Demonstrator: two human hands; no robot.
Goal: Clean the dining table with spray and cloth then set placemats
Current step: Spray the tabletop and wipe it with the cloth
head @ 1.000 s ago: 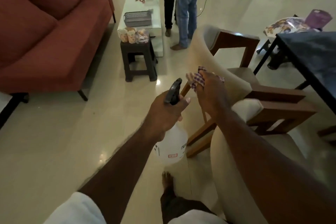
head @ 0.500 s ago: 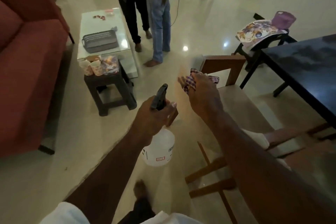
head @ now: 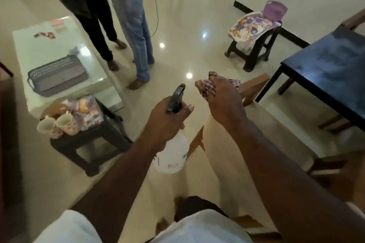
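My left hand [head: 167,118] grips the neck of a white spray bottle [head: 172,155] with a black trigger head, held upright above the floor. Just to its right, my right hand [head: 223,98] clutches a bunched checked cloth [head: 206,86] over the top of a wooden chair's back. The dark blue dining table [head: 327,67] stands at the right edge, an arm's length beyond my right hand. Floral placemats [head: 249,24] lie stacked on a dark stool farther back, with a purple pouch on top.
A cushioned wooden chair [head: 254,87] stands between me and the table. At left, a dark stool [head: 92,144] carries two mugs and packets, beside a white coffee table [head: 39,49] holding a grey basket. Two people [head: 110,16] stand ahead on the glossy floor.
The view has swung right and tilted down; the sofa has left the frame and the table and stool with placemats look closer. Both hands keep their grips on bottle and cloth.
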